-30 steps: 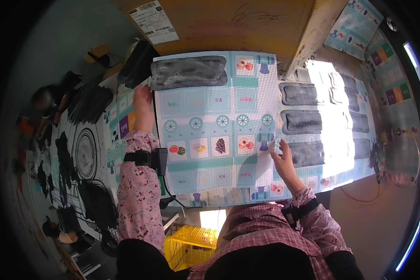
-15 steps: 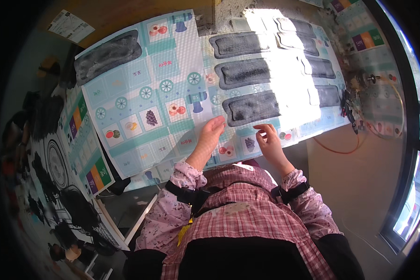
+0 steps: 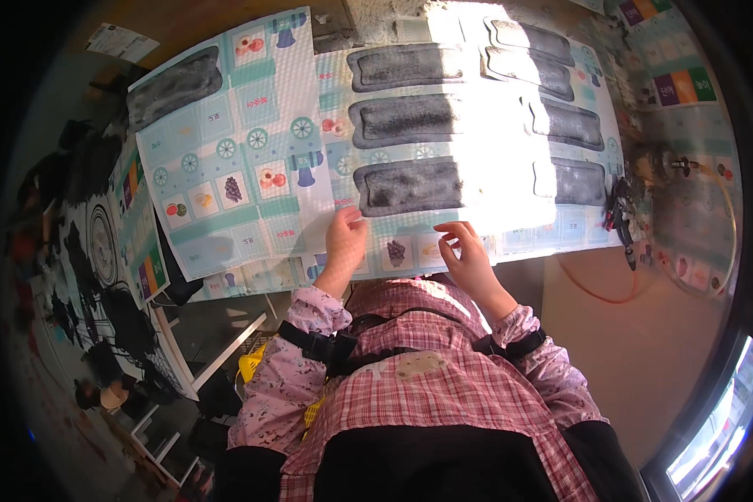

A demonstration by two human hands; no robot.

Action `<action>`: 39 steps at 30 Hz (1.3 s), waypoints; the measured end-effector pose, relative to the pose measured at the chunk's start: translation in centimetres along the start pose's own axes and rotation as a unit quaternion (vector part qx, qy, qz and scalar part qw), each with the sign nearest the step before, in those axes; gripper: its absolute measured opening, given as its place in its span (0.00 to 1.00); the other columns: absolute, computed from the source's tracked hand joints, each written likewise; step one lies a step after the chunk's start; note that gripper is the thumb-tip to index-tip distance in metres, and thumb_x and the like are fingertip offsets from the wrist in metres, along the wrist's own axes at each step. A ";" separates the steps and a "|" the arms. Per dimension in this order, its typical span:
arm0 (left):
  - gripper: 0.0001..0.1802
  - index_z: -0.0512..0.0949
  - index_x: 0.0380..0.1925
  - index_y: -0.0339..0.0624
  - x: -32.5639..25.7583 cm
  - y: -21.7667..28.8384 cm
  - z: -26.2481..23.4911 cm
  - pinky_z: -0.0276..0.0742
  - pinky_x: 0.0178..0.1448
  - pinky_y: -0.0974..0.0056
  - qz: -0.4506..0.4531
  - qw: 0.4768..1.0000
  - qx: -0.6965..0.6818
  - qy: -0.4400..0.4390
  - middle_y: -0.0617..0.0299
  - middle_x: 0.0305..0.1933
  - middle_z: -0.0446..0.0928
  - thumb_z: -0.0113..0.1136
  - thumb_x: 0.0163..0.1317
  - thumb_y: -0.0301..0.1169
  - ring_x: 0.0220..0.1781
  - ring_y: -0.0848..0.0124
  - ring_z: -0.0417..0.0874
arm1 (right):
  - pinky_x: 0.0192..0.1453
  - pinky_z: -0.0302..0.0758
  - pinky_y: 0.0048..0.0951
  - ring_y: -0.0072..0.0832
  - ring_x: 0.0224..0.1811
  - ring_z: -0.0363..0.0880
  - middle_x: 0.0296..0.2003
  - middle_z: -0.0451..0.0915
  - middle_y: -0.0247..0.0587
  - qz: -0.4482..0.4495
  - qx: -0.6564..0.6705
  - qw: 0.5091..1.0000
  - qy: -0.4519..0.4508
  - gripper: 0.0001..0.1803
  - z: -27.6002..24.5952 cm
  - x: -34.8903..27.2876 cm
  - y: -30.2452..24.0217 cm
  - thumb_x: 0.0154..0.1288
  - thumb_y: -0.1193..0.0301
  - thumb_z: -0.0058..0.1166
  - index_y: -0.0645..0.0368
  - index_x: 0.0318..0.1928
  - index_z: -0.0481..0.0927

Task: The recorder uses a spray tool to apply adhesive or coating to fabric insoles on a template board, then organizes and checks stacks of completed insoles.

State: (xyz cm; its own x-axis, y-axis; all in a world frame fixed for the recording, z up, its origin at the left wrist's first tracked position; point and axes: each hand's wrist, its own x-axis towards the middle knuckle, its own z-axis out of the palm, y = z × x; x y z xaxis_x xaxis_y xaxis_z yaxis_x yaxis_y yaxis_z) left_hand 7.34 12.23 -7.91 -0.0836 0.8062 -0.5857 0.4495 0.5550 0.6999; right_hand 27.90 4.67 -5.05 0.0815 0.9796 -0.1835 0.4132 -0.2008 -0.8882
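Observation:
My left hand point(image 3: 345, 247) is at the near edge of the printed mat, its fingers stretched forward and nothing visible in them. Just ahead of its fingertips lies a dark grey oblong piece point(image 3: 413, 186) with a raised border and notched ends. My right hand point(image 3: 466, 258) hovers over the mat's front edge, fingers bent but apart, and I see nothing held. Two similar dark pieces, a middle one point(image 3: 407, 120) and a farther one point(image 3: 406, 67), lie beyond in the same column. Strong sunlight washes out their right ends.
More dark pieces point(image 3: 567, 125) lie in a right-hand column. Another piece point(image 3: 174, 88) rests on the light-blue fruit-printed sheet point(image 3: 289, 222) at left. A black-handled tool point(image 3: 621, 213) with an orange hose point(image 3: 598, 289) sits at the table's right end. Black wire racks stand lower left.
The view has shifted, so the table and pieces appear farther left. My left hand has drawn slightly back, fingers now pointing more forward. My right hand keeps nearly the same bent pose.

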 end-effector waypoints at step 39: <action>0.10 0.77 0.28 0.42 1.9 1.5 0.2 0.73 0.36 0.59 0.084 0.919 0.379 0.073 0.58 0.28 0.79 0.56 0.51 0.37 0.31 0.60 0.79 | 0.36 0.73 0.25 0.28 0.33 0.75 0.41 0.70 0.45 0.089 0.122 0.988 -0.029 0.12 -4.1 1.0 2.7 0.60 0.77 0.46 0.61 0.46 0.70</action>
State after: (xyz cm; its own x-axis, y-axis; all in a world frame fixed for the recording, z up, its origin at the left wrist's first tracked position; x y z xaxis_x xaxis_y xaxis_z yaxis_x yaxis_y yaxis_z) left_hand 8.02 14.52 -8.03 -0.0495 0.9168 -0.3963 0.9527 0.1625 0.2568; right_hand 32.86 5.13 -5.88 0.0788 0.9286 -0.3627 0.1656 -0.3710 -0.9137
